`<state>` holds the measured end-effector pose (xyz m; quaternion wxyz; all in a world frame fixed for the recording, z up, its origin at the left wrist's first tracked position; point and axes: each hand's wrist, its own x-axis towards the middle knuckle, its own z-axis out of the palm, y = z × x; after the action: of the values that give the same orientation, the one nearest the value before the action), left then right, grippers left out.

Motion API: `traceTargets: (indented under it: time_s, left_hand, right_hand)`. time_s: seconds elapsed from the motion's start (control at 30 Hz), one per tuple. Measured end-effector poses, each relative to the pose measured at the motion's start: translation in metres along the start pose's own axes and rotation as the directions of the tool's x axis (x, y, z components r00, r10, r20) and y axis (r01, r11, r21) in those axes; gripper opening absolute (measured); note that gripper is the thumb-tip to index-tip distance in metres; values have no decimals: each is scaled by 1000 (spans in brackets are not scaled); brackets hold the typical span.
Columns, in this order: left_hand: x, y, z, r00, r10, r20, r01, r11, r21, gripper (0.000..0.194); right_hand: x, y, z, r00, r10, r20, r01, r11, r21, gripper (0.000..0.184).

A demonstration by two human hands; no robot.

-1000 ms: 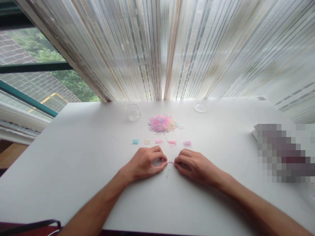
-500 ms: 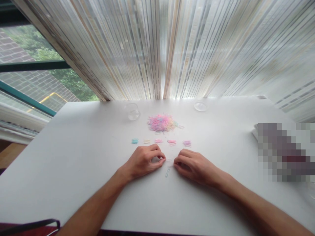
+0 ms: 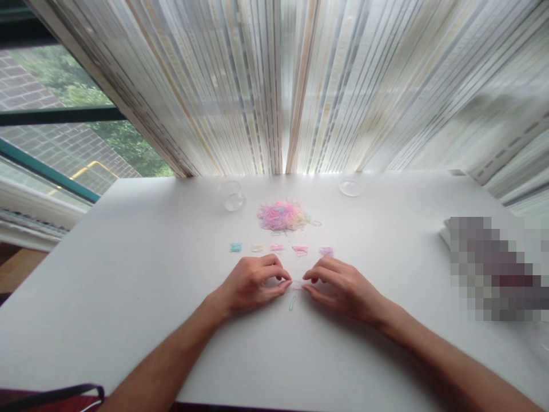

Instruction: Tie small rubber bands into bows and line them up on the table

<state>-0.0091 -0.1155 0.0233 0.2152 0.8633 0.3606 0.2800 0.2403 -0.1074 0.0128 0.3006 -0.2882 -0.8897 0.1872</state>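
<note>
My left hand (image 3: 257,284) rests on the table with thumb and forefinger pinched together at one end of a thin pink elastic band (image 3: 297,288). Facing it, my right hand (image 3: 338,287) has its thumb and forefinger slightly apart at the band's other end; whether they touch it is hard to tell. Just below the fingertips lies a single light blue elastic band (image 3: 292,303). Beyond the hands is a row of small sorted bundles: teal (image 3: 235,248), cream (image 3: 257,248), pink (image 3: 277,248), coral pink (image 3: 300,250) and lilac (image 3: 326,251).
Behind the row sits a loose heap of mixed pastel elastic bands (image 3: 283,216). A clear round container (image 3: 234,200) and a clear lid (image 3: 350,188) stand near the table's back edge. A blurred-out object (image 3: 493,266) lies at the right. Striped curtains (image 3: 283,86) hang behind.
My right thumb and forefinger have parted from each other, and more of the pink band shows between the hands. My left hand keeps its pinch, almost unmoved.
</note>
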Motion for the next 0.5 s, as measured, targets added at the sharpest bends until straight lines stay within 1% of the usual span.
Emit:
traceTargets:
  time_s: [0.13,0.23,0.3,0.37,0.5]
  left_hand:
    - [0,3,2,1000,10,-22,-11,1000,-14,10]
    - [0,3,3,999,23,-46,-24,1000,-11,9]
    - [0,2,4,999,12,-50,-13,1000,-5,8]
    - [-1,1,3,999,-7,-44,7,1000,2,9]
    - [-2,1,1,1000,-13,5,13,1000,-3,8]
  right_hand:
    - [1,-3,0,999,-11,44,11,1000,21,12]
    - [2,-3,-2,998,-13,54,13,1000,5,16]
    - [3,0,-7,999,-10,45,11,1000,-23,17]
    - [2,8,-18,1000,6,23,-5,999,-52,17]
    - [1,30,-46,986,163,-37,-166,979,-114,17]
